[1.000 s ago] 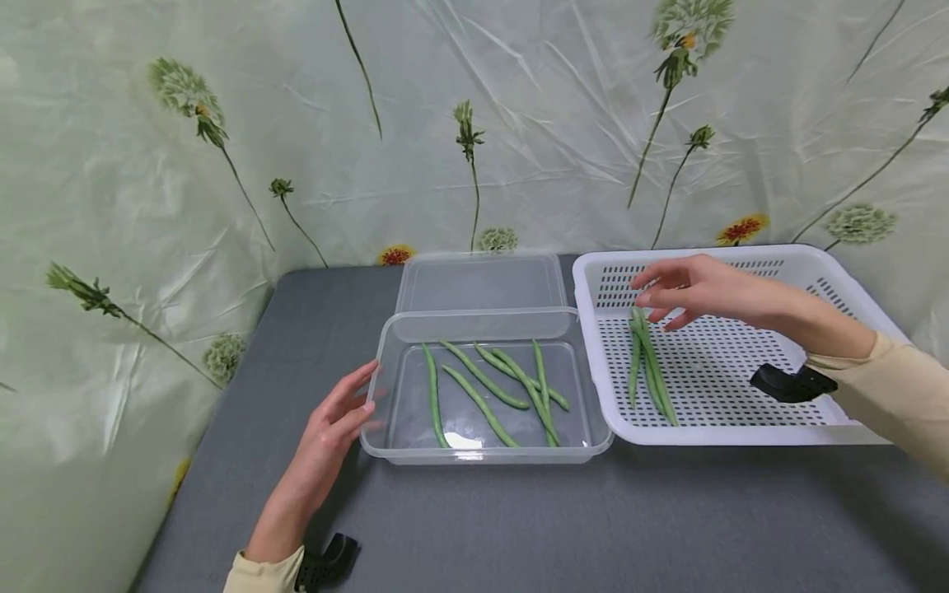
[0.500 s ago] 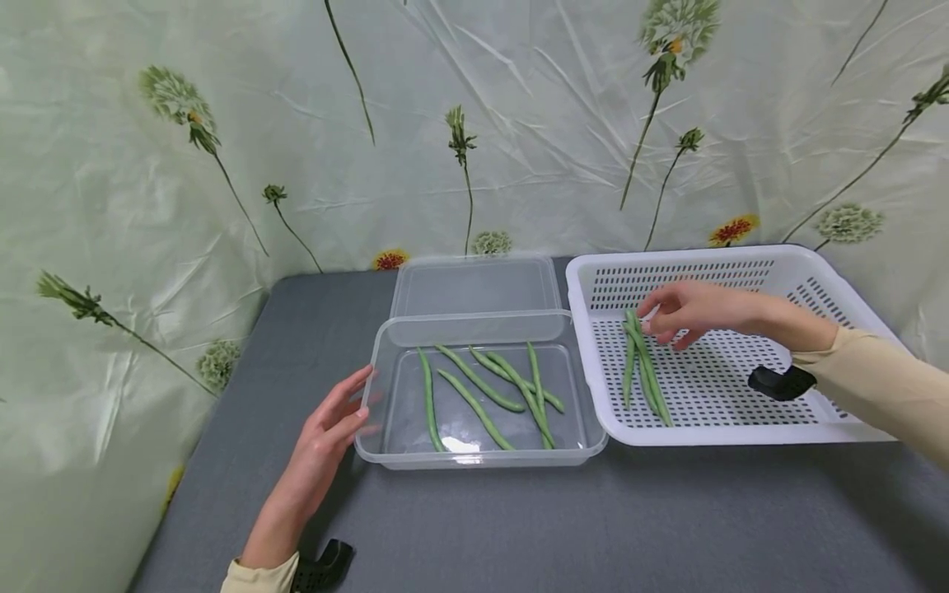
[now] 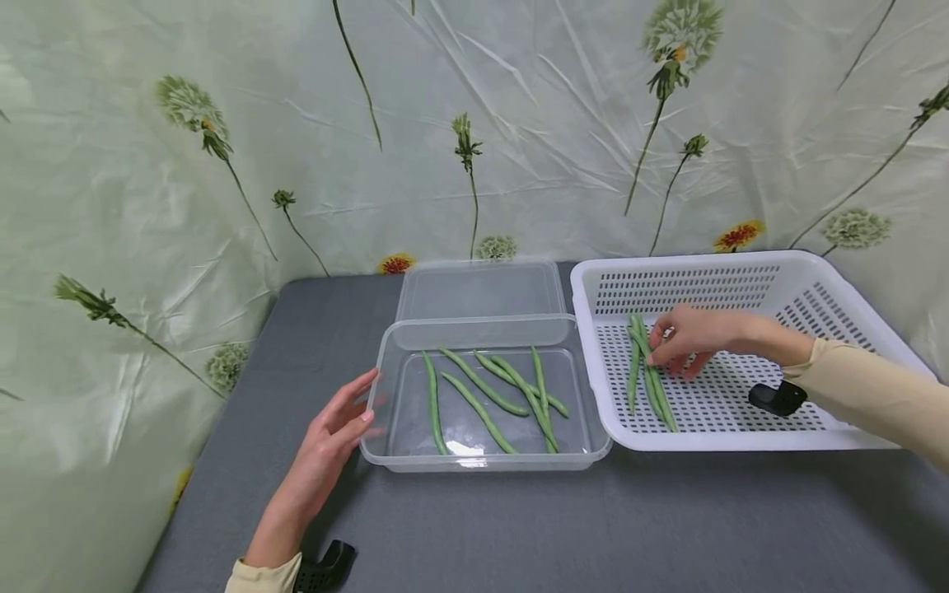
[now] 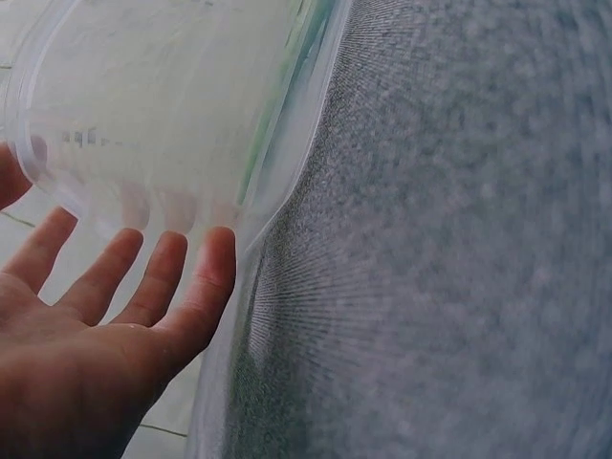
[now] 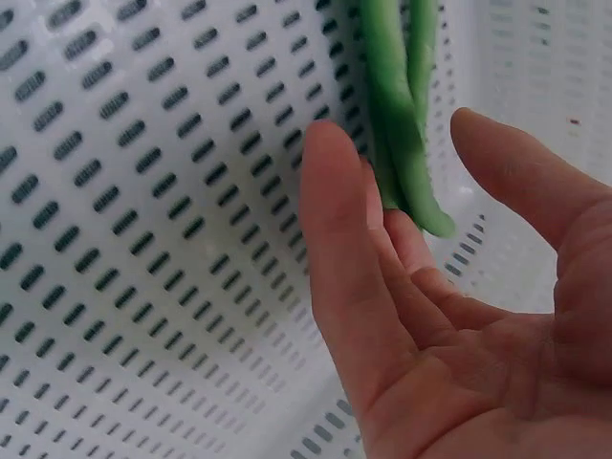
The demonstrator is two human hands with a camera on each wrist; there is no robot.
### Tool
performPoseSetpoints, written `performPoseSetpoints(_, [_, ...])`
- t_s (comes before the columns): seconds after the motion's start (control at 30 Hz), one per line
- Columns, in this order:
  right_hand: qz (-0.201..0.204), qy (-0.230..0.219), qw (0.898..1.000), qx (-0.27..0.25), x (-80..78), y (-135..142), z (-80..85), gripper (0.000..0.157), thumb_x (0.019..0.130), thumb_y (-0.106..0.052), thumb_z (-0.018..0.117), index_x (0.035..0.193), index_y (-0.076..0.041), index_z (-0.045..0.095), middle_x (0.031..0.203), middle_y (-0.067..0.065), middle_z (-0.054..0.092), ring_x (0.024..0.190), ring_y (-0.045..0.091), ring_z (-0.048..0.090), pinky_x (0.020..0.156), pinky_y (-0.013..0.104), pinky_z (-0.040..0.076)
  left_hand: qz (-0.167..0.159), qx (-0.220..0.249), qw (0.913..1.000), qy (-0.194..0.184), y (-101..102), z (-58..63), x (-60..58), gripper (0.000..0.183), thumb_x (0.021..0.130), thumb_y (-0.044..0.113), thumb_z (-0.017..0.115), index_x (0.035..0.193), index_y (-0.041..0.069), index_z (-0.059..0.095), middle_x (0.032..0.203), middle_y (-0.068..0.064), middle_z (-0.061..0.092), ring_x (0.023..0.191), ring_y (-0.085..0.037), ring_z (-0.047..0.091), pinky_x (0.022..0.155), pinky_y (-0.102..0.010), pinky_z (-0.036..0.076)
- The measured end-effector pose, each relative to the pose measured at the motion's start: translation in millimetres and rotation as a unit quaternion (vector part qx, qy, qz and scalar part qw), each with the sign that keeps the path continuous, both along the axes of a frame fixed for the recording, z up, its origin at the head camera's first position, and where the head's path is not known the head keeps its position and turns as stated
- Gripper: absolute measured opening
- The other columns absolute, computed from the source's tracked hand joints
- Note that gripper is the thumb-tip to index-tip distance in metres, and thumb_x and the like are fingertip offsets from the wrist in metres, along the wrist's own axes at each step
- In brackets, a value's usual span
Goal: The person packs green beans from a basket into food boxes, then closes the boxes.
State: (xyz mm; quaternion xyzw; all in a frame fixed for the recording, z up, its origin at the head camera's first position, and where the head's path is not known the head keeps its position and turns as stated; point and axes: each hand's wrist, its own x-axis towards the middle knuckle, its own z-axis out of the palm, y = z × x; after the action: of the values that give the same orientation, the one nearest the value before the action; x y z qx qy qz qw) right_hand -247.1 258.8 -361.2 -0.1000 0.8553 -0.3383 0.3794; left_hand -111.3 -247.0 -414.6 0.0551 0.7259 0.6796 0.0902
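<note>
"At the right of the head view, how is the right hand (image 3: 693, 336) posed?"

"It's down in the white basket (image 3: 741, 441), forearm reaching in from the right, fingers bent toward the green beans (image 3: 653, 384) along the basket's left side."

"And the left hand (image 3: 317, 451)?"

"It slants up from near left to the left wall of the clear container (image 3: 534, 464), where more beans (image 3: 480, 412) lie."

"Left wrist view?"

"Fingers extended, slightly spread, tips at that wall."

"Right wrist view?"

"Thumb and fingers stand apart; I can't tell whether they touch the beans."
</note>
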Motion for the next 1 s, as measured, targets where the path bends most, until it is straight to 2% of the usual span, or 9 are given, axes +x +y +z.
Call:
performPoseSetpoints(0.13, [-0.007,-0.012,1.0,0.0,1.4,0.8,-7.1,0.029,0.094,-0.02,0.068,0.107,0.002,0.053,0.088,0.011,0.064,0.074,0.02,0.062,0.067,0.036,0.057,-0.007,0.01,0.9999,0.003,-1.0,-1.3,-0.2,0.051,0.104,0.013,0.049,0.153,0.015,0.034,0.156,-0.009,0.028,0.14,-0.035,0.031,0.095,-0.034,0.049])
performPoseSetpoints(0.47, [-0.032,0.004,0.999,-0.006,3.0,-0.6,-10.5,0.026,0.091,-0.013,0.069,0.104,0.004,0.054,0.08,0.01,0.066,0.069,0.018,0.065,0.063,0.035,0.057,-0.003,0.017,0.9999,0.002,-1.5,-0.9,1.1,0.051,0.104,0.012,0.051,0.152,0.012,0.034,0.156,-0.012,0.029,0.139,-0.034,0.032,0.096,-0.036,0.049])
performPoseSetpoints(0.7, [-0.045,-0.021,0.998,-0.031,2.1,1.6,-10.3,0.027,0.092,-0.007,0.066,0.109,0.007,0.051,0.077,0.011,0.066,0.068,0.017,0.064,0.061,0.031,0.056,-0.003,0.015,0.9999,0.006,-1.5,-1.6,0.7,0.051,0.104,0.012,0.051,0.152,0.012,0.035,0.155,-0.012,0.029,0.139,-0.035,0.033,0.095,-0.035,0.049])
performPoseSetpoints(1.0, [-0.057,-0.04,0.994,-0.084,1.2,9.4,-9.2,0.035,0.09,-0.002,0.061,0.118,0.009,0.043,0.083,0.017,0.065,0.074,0.024,0.066,0.068,0.039,0.059,0.001,0.013,0.9999,0.0,-1.5,-2.1,0.9,0.051,0.103,0.014,0.051,0.152,0.014,0.035,0.155,-0.009,0.03,0.139,-0.034,0.033,0.096,-0.035,0.049])
